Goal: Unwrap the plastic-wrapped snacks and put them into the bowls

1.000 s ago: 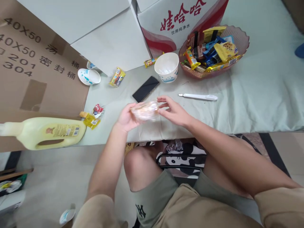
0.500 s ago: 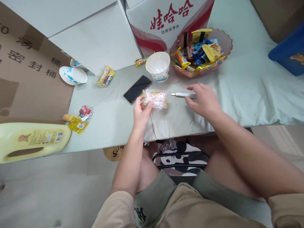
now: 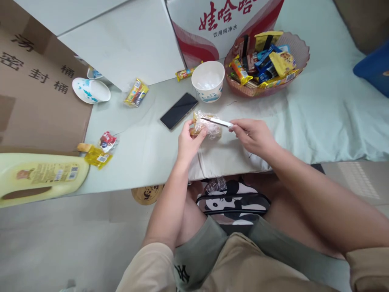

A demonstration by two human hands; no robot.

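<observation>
My left hand is closed on a packet wrapped in clear plastic film, its thumb on top; something yellow shows through the film. My right hand grips a slim white-handled utility knife. The blade points left and lies over the packet's upper part; whether it touches the film I cannot tell. Just behind the packet is a black phone, lying flat on the cloth. A white paper bowl with a blue pattern stands upright behind both hands, with clear plastic inside it.
A pink glass bowl of wrapped snacks stands back right by a printed carton. Snack packs, torn wrappers, a tipped paper bowl and a pale yellow jug are on the left. The table's front edge is close.
My right hand has picked the utility knife up off the cloth and brought it left, over the packet. My left hand still holds the packet. The view has shifted slightly.
</observation>
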